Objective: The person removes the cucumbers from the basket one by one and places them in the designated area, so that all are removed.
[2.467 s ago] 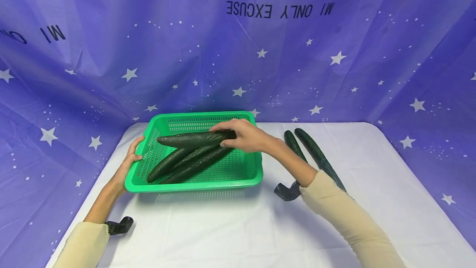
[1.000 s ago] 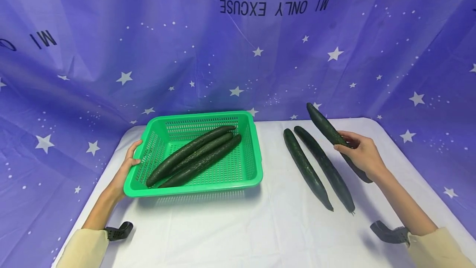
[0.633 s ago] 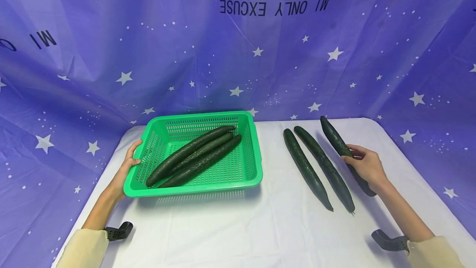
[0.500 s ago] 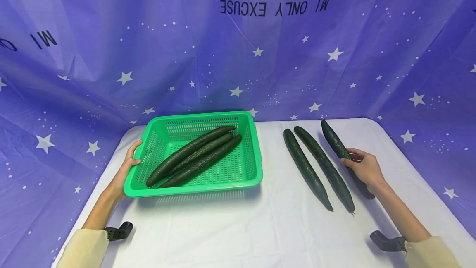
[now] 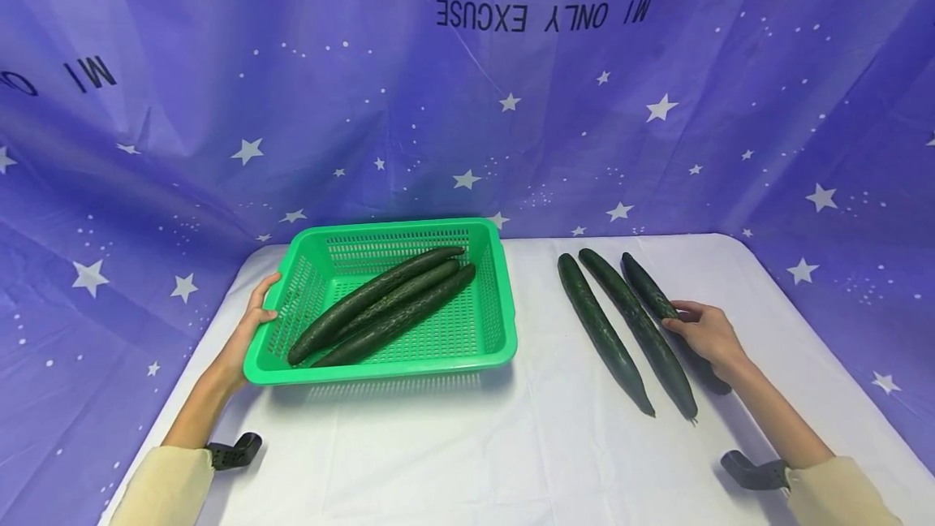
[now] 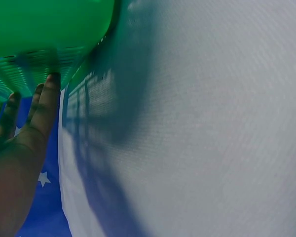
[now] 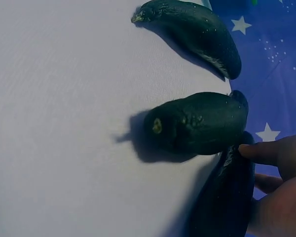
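My right hand [image 5: 707,337] holds a dark green cucumber [image 5: 646,282] about its middle, thumb on the near side. That cucumber lies low over the white table, beside two others, a middle cucumber [image 5: 635,323] and a left cucumber [image 5: 602,331]. In the right wrist view the held cucumber [image 7: 224,192] touches or nearly touches its neighbour [image 7: 197,123]. At the left, my left hand [image 5: 248,331] holds the rim of a green plastic basket [image 5: 380,369], its thumb over the edge. From the left wrist view, fingers [image 6: 47,103] reach the outer wall. Three cucumbers [image 5: 383,299] lie slanted inside the basket.
A white cloth [image 5: 438,453] covers the table. Purple fabric [image 5: 409,104] with stars and lettering hangs behind it and at both sides. Black wrist mounts [image 5: 756,471] jut from both forearms.
My right hand took a cucumber out of the basket, carried it right and lowered it. It then shifted slightly left towards the other two. The left hand has stayed at the basket.
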Available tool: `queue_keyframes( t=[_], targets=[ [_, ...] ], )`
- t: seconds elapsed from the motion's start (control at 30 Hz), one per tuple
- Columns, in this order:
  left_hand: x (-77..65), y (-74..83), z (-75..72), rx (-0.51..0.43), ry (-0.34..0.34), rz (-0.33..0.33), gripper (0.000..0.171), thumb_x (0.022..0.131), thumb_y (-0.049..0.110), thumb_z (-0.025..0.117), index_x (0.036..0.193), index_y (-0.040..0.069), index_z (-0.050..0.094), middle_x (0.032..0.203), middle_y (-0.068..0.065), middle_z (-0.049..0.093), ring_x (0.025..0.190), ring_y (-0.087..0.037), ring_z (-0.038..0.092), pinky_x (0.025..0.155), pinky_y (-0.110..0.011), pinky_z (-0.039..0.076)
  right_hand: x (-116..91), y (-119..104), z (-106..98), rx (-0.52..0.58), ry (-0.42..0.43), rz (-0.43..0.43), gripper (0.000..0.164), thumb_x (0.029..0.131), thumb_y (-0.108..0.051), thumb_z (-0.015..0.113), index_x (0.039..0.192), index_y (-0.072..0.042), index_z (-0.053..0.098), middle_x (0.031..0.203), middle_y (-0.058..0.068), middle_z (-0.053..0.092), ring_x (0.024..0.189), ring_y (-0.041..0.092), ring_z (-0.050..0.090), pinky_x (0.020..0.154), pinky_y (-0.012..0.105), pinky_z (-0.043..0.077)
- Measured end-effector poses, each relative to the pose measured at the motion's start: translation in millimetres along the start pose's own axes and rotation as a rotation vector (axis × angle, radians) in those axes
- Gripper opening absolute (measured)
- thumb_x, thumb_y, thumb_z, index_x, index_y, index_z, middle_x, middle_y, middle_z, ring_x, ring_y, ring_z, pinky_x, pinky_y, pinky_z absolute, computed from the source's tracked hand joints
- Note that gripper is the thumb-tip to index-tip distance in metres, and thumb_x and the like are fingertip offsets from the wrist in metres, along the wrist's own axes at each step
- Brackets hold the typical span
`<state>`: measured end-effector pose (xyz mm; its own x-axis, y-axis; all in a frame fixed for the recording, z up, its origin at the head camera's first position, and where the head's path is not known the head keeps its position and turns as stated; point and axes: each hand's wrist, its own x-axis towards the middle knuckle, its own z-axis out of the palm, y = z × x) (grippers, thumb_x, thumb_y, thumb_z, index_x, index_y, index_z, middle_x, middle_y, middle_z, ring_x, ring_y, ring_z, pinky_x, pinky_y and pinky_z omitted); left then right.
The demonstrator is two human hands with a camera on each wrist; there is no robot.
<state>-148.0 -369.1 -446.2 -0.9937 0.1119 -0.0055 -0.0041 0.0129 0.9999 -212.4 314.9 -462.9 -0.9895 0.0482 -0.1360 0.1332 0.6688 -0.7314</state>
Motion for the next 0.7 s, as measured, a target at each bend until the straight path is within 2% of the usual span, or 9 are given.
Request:
queue_keyframes(
  t=[0.17, 0.4, 0.7],
  targets=[
    [0.6, -1.0, -0.6, 0.004, -0.001, -0.003, 0.058, 0.102, 0.017, 0.025, 0.154, 0.041, 0.013, 0.136, -0.004, 0.026, 0.101, -0.012, 0.051, 0.079, -0.027, 0.049, 0, -3, 2, 0.009, -0.027, 0.000, 0.059, 0.098, -0.019, 0.060, 0.142, 0.014, 0.040, 0.132, 0.040, 0.048, 0.119, 0.057, 0.048, 0.096, 0.065, 0.039],
    [-0.1, -1.3, -1.2, 0.001, -0.001, -0.003, 0.057, 0.102, 0.017, 0.025, 0.153, 0.042, 0.014, 0.134, -0.004, 0.027, 0.099, -0.011, 0.052, 0.078, -0.027, 0.049, -2, -11, 8, 0.007, -0.049, 0.002, 0.057, 0.100, -0.020, 0.057, 0.142, 0.014, 0.040, 0.131, 0.040, 0.049, 0.115, 0.054, 0.053, 0.092, 0.059, 0.047],
    [0.1, -0.6, -0.7, -0.003, -0.007, 0.005, 0.058, 0.102, 0.017, 0.026, 0.154, 0.041, 0.015, 0.134, -0.003, 0.027, 0.101, -0.011, 0.051, 0.079, -0.026, 0.048, -9, -17, 12, -0.013, -0.078, -0.010, 0.058, 0.101, -0.023, 0.055, 0.141, 0.016, 0.039, 0.133, 0.040, 0.047, 0.116, 0.053, 0.052, 0.091, 0.057, 0.047]
  ],
)
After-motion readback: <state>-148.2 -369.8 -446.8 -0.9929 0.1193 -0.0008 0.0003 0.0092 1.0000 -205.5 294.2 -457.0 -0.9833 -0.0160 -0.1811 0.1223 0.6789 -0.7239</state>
